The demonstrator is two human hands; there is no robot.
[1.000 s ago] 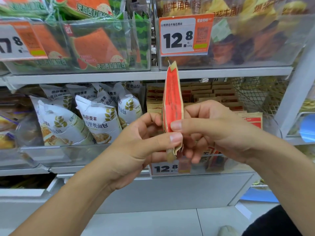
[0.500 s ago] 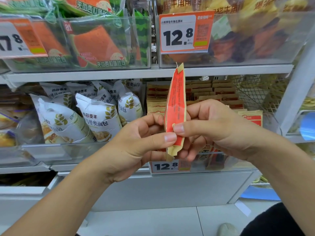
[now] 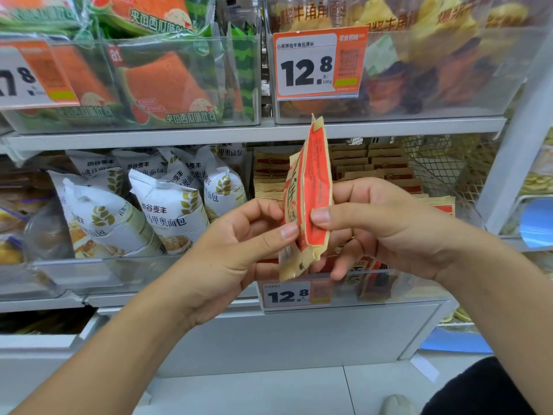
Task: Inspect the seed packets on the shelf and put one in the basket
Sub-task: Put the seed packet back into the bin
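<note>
Before the lower shelf bin [image 3: 389, 290], a seed packet [image 3: 311, 193] is held edge-on by both hands for inspection.

Left of the packet, the left hand [image 3: 239, 253] pinches its lower edge, thumb over the near face and fingers curled behind; this grip probably steadies the packet while it is turned. The packet stands nearly upright, narrow side to the camera, so its printed faces are hard to read. Right of the packet, the right hand [image 3: 383, 229] clamps the middle, thumb in front and fingers wrapped behind, partly hidden. Behind the packet, matching packets [image 3: 374, 163] fill the bin. Further right, wire mesh [image 3: 443, 166] shows; whether it is the basket cannot be told.
</note>
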